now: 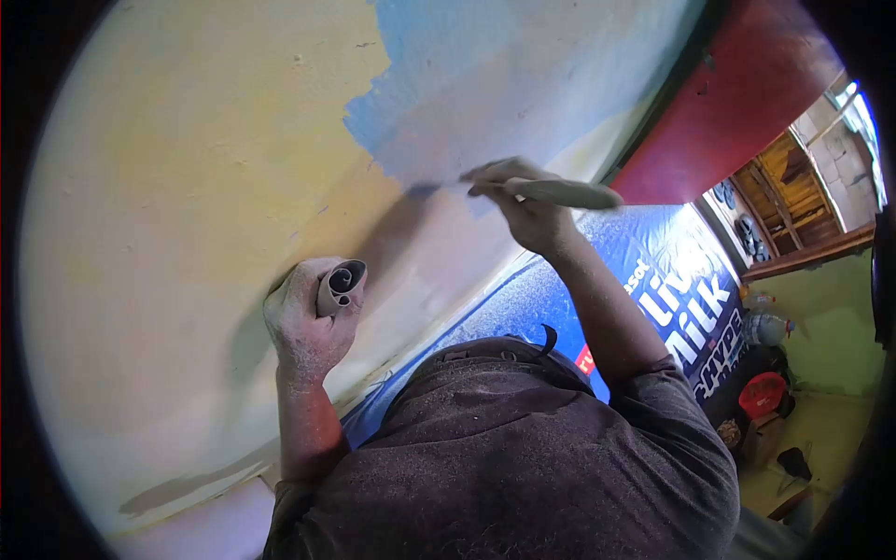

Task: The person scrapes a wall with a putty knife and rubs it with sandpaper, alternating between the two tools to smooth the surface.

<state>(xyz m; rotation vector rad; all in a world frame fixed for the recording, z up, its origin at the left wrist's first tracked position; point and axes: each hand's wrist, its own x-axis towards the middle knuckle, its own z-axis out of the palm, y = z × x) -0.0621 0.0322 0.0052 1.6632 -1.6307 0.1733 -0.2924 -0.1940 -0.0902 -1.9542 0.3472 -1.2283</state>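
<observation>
My left hand (303,317) is closed around a rolled-up, grey-beige sheet that looks like sandpaper (343,285), its curled open end facing me. The knuckles rest close against the wall (187,205), which is pale yellow with a ragged blue patch (439,84). Higher and to the right, my right hand (527,210) grips a scraper (569,193). Its thick, rounded handle points right, and its blade end, mostly covered by my fingers, is near the wall at the patch's lower edge. Pale dust coats my left hand and forearm.
A blue printed banner (532,294) with pale dust on it covers the floor along the wall. At the upper right is a red door panel (728,93). Beyond the banner are a plastic bottle (767,329), a red round object (762,395) and footwear (749,238) by the doorway.
</observation>
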